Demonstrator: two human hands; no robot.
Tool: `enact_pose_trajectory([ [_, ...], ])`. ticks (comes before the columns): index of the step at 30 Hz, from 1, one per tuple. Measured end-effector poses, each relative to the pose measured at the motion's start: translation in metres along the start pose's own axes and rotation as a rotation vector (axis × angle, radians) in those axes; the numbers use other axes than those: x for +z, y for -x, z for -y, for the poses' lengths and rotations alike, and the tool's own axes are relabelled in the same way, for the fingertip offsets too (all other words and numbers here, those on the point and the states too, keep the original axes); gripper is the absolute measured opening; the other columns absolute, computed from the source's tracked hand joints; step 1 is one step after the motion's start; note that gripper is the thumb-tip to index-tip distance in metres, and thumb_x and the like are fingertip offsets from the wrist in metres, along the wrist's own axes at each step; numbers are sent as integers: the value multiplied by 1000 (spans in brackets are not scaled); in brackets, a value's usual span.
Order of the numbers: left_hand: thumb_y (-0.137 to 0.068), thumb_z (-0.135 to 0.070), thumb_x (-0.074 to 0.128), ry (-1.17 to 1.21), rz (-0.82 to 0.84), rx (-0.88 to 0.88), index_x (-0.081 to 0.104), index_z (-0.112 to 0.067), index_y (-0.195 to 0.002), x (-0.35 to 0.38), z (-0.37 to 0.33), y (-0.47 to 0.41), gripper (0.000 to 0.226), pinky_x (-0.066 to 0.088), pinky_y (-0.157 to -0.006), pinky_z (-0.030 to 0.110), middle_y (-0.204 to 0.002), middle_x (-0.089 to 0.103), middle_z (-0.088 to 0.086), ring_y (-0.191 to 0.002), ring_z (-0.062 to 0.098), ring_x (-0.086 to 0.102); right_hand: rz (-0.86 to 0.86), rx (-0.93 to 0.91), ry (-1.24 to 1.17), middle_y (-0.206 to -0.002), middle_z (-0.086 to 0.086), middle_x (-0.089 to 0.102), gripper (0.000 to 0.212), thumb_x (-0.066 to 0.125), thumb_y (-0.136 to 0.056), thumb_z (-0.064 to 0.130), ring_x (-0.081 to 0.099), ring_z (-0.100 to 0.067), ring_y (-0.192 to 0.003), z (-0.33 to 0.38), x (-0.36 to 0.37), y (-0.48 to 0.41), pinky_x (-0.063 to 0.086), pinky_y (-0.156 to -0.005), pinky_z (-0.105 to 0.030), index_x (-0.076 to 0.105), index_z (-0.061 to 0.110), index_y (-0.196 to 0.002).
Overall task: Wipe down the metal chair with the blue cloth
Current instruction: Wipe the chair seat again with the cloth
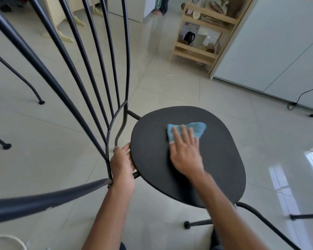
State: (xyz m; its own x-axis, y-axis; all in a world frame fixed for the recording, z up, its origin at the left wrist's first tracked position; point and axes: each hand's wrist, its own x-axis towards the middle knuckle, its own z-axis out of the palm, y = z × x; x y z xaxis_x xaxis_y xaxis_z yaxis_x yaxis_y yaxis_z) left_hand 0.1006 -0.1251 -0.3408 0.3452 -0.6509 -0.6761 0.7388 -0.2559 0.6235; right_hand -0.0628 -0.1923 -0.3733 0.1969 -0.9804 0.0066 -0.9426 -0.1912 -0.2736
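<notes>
The dark metal chair fills the middle of the view, its round seat (222, 159) facing me and its thin back bars (90, 74) fanning up to the left. The blue cloth (197, 129) lies flat on the seat near its centre. My right hand (185, 152) presses down on the cloth with fingers spread, covering its near part. My left hand (122, 165) grips the seat's left edge beside the base of the backrest.
Pale glossy floor tiles surround the chair. A wooden shelf unit (204, 31) with a black kettle stands at the back right beside white cabinets (271, 51). A black cable (307, 98) trails at the right. Legs of another chair (42, 101) stand at the left.
</notes>
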Motion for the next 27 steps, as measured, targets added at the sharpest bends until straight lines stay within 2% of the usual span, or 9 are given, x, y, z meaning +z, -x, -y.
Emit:
enact_pose_trajectory([
  [3,-105,-33,18,-7,20,-1,61,-10,-127,0,1,-1,53,47,-74,27,-98,68,5,-85,13,63,89,-317,-17,-168,4,4,55,23,-104,37,-8,-18,-154,27,2,57,-2,-125,-41,14,32,-159],
  [5,-105,-34,18,-15,21,-10,60,-9,-128,-1,2,-2,54,46,-88,30,-115,68,10,-97,20,63,96,-370,-19,-167,11,3,55,24,-104,41,-8,-12,-153,7,-4,97,-2,-124,-35,15,36,-158],
  [7,-105,-34,18,-13,11,-19,58,-8,-130,-2,2,-3,55,42,-99,33,-129,62,13,-106,23,58,31,-263,-7,-166,10,11,55,26,-103,45,1,-13,-154,-36,-12,114,5,-123,-34,22,36,-157],
  [11,-105,-33,19,-13,10,-24,57,-8,-132,-2,3,-2,53,40,-96,31,-133,59,12,-107,22,55,-11,80,14,-167,-1,15,58,23,-101,47,3,-21,-154,-108,-31,67,11,-124,-46,22,32,-157],
  [14,-105,-32,19,-14,11,-14,57,-9,-133,-1,3,-2,52,39,-98,31,-134,59,11,-108,21,55,-77,248,43,-166,-10,14,57,27,-103,37,6,-32,-153,-117,-32,-5,11,-122,-51,19,24,-158],
  [16,-105,-32,19,-10,5,-14,58,-10,-132,-1,3,-3,52,39,-98,31,-133,59,10,-108,21,55,-73,254,41,-167,-11,11,57,28,-104,34,3,-32,-153,-95,-26,-50,6,-123,-51,18,22,-158],
  [21,-104,-29,19,22,1,-15,58,-8,-130,-1,3,-3,52,39,-93,32,-130,60,13,-107,22,56,-17,-63,30,-167,-6,9,58,25,-103,37,0,-28,-154,1,5,-80,4,-124,-49,17,24,-159],
  [25,-106,-31,20,43,11,-22,57,-6,-130,-1,3,-2,51,40,-94,33,-130,60,16,-109,23,57,84,-413,-22,-168,3,8,56,26,-104,40,-4,-18,-154,32,6,12,-1,-125,-40,18,31,-158],
  [27,-106,-32,19,33,23,-27,57,-6,-130,-2,3,-3,52,40,-94,33,-131,60,15,-110,23,56,104,-459,-35,-167,10,4,55,26,-104,43,-8,-10,-153,8,-2,52,-4,-124,-33,18,35,-158],
])
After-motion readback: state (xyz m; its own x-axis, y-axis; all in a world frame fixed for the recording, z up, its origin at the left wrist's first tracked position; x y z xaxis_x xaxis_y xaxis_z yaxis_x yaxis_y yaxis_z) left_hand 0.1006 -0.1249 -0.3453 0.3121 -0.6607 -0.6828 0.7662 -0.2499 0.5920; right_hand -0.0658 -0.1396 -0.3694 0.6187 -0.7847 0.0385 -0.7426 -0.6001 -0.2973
